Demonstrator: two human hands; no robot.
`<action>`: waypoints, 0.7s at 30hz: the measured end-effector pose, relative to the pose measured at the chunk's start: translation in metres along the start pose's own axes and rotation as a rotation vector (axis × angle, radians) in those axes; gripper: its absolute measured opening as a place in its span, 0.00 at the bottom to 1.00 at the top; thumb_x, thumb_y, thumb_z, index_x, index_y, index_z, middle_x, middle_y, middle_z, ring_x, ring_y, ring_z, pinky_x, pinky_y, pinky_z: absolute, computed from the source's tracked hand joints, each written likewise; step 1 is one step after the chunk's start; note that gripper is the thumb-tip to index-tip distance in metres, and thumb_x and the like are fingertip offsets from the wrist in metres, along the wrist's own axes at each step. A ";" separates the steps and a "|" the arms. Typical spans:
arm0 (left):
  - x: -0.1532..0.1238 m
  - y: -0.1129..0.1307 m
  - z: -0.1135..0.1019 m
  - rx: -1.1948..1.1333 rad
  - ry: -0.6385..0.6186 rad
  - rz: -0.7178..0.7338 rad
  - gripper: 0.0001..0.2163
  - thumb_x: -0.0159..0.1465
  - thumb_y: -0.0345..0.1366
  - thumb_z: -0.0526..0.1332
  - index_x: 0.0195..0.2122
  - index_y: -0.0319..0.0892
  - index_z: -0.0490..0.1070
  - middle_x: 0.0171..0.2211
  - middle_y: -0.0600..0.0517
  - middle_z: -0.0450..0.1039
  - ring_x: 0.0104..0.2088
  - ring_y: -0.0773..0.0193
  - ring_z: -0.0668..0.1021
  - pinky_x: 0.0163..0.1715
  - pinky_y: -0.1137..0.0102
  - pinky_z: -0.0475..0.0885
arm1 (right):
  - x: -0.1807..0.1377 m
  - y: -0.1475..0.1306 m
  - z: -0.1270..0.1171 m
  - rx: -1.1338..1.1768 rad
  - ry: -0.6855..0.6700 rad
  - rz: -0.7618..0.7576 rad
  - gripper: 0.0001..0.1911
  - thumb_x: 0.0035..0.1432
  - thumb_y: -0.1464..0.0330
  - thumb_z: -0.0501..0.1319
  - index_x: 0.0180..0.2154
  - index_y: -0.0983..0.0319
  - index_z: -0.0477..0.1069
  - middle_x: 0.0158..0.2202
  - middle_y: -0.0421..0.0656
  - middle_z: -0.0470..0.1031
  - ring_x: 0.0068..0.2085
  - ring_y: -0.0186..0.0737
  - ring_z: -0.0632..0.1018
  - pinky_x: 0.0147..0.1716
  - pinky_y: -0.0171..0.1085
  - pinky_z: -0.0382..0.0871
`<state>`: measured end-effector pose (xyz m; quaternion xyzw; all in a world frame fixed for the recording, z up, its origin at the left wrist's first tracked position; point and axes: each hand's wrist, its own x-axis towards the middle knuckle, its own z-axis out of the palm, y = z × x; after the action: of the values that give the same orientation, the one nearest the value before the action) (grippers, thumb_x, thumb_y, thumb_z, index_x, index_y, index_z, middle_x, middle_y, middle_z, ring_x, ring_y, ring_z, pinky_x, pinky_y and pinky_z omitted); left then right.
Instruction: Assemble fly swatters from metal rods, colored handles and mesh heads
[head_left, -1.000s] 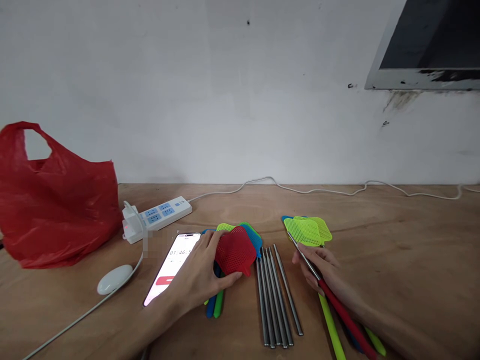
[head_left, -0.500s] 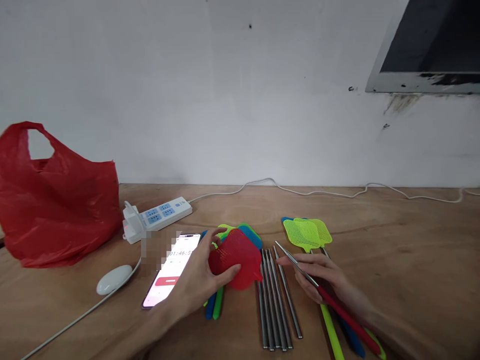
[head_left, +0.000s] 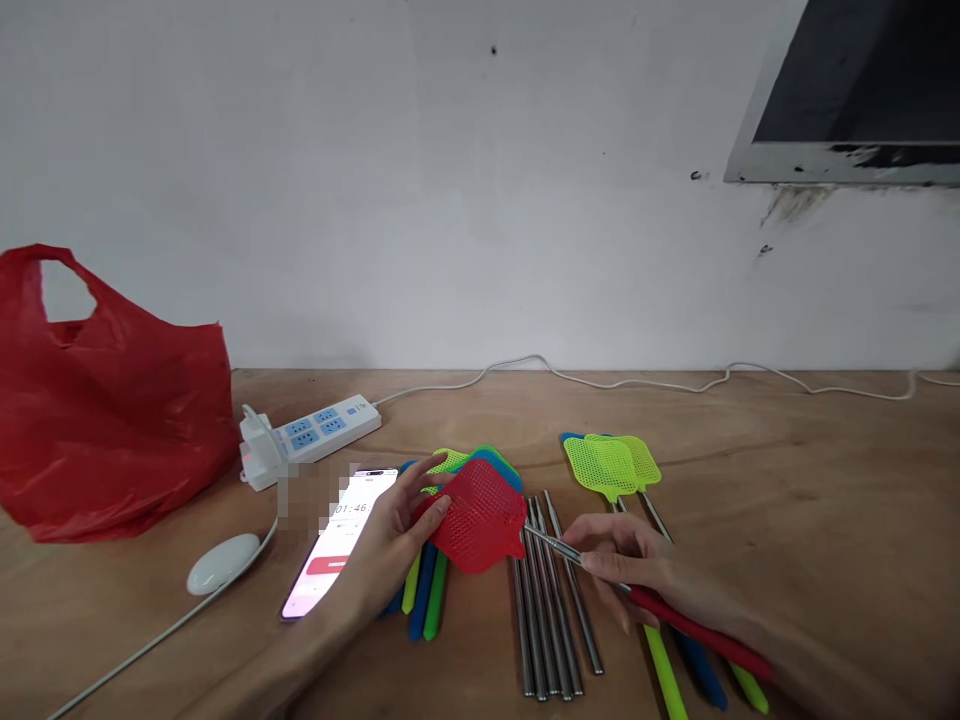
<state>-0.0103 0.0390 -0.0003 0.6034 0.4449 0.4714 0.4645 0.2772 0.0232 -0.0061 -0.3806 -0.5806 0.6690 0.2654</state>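
Between the thumb and fingers of my left hand [head_left: 409,520] is a red perforated fly swatter head [head_left: 484,520], closed on its left edge. My right hand [head_left: 630,560] grips a metal rod with a red handle [head_left: 697,625]; the rod's thin tip points left and meets or nearly meets the red head's right side. Below them, several loose steel rods [head_left: 551,620] lie side by side. Beneath and behind the red head are green and blue swatter heads [head_left: 499,465], with several colored handles [head_left: 427,600] under my left hand. Yellow-green swatters [head_left: 607,465] lie beside my right hand.
A phone showing a timer [head_left: 345,540] lies left of my left hand. Farther left are a white power strip [head_left: 337,430], a white oval device [head_left: 223,563] with a cable, and a red plastic bag [head_left: 112,420]. A thin white cord [head_left: 622,387] runs along the wall.
My right hand has moved left, bringing the rod tip to the red head's side. The red head has turned in my left hand, and my left thumb has shifted up and left.
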 end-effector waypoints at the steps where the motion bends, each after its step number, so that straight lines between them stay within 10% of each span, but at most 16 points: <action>1: 0.000 0.000 0.000 -0.010 0.006 -0.020 0.26 0.62 0.47 0.64 0.58 0.42 0.64 0.47 0.46 0.76 0.52 0.51 0.77 0.49 0.58 0.75 | 0.000 0.000 0.000 0.006 -0.012 0.007 0.23 0.54 0.51 0.65 0.41 0.62 0.68 0.15 0.34 0.72 0.10 0.26 0.59 0.11 0.28 0.48; 21: -0.003 0.003 0.003 -0.050 0.023 -0.008 0.23 0.63 0.47 0.63 0.56 0.43 0.66 0.52 0.47 0.73 0.49 0.53 0.78 0.47 0.60 0.76 | -0.001 -0.001 0.001 -0.004 0.011 0.011 0.25 0.50 0.50 0.67 0.41 0.61 0.70 0.15 0.33 0.71 0.11 0.27 0.60 0.11 0.28 0.49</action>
<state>-0.0076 0.0349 0.0013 0.5844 0.4408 0.4875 0.4760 0.2771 0.0221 -0.0044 -0.3878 -0.5786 0.6671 0.2642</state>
